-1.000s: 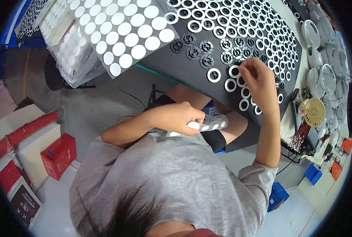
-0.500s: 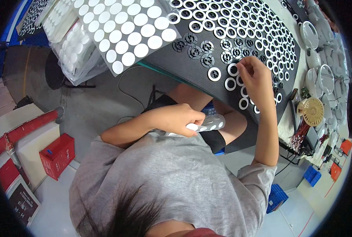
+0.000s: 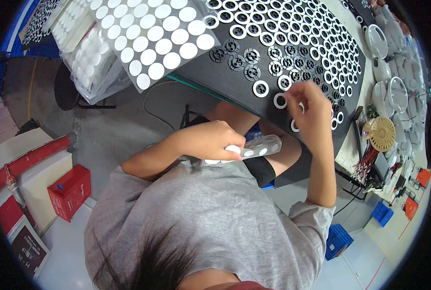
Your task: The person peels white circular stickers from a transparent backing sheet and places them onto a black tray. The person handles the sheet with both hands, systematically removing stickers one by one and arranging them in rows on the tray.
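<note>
My left hand (image 3: 220, 141) is closed around a curled clear sheet (image 3: 268, 143) bearing white round pieces, held above my lap. My right hand (image 3: 310, 108) hangs over the near part of the dark tabletop with its fingers bent. Motion blur and the hand itself hide what its fingertips hold, if anything. Beside those fingertips lies a white ring (image 3: 280, 100). Just beyond is a white ring with a black disc in its middle (image 3: 284, 82), and another such ring (image 3: 260, 88) sits nearer the table's edge. Loose black slotted discs (image 3: 252, 72) lie past them.
Many white rings with black centres (image 3: 293, 38) cover the far tabletop. A sheet of white round stickers (image 3: 163, 47) overhangs the table's left edge. To the right stand a cream fan (image 3: 380, 135) and clear-wrapped white parts (image 3: 398, 94). A red box (image 3: 69, 193) is at lower left.
My right hand has moved slightly nearer to me, uncovering the ring with the black disc and more loose discs. The curled sheet in my left hand has shifted slightly up and right.
</note>
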The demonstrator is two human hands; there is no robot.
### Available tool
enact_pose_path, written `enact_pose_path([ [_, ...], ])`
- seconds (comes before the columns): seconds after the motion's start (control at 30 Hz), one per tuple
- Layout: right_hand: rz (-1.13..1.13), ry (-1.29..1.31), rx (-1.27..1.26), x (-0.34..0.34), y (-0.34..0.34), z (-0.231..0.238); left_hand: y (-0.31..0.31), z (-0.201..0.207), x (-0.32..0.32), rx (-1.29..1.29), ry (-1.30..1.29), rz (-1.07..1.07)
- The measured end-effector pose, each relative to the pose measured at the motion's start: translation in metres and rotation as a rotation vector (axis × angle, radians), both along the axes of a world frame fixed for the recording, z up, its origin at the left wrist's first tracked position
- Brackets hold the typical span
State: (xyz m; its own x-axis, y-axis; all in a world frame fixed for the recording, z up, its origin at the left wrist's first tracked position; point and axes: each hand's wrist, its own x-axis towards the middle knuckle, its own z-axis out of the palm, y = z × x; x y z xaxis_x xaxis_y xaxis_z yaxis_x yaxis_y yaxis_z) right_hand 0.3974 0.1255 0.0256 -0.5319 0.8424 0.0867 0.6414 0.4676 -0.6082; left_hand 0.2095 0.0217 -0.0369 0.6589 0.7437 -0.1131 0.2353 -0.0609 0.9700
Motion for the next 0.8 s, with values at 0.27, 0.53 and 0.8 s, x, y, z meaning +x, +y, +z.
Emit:
enact_pose_path([
  [0.27,0.417,0.06,0.053,-0.014,-0.068,0.007,0.009,0.009,-0.007,0.161,0.015,0.017],
  [0.53,0.233,0.245,-0.304,-0.006,-0.08,-0.004,0.016,0.027,-0.016,0.105,-0.033,0.044],
  [0.8,0.216,0.193,-0.064,0.0,-0.081,-0.013,0.006,0.026,-0.01,0.158,-0.08,0.16],
])
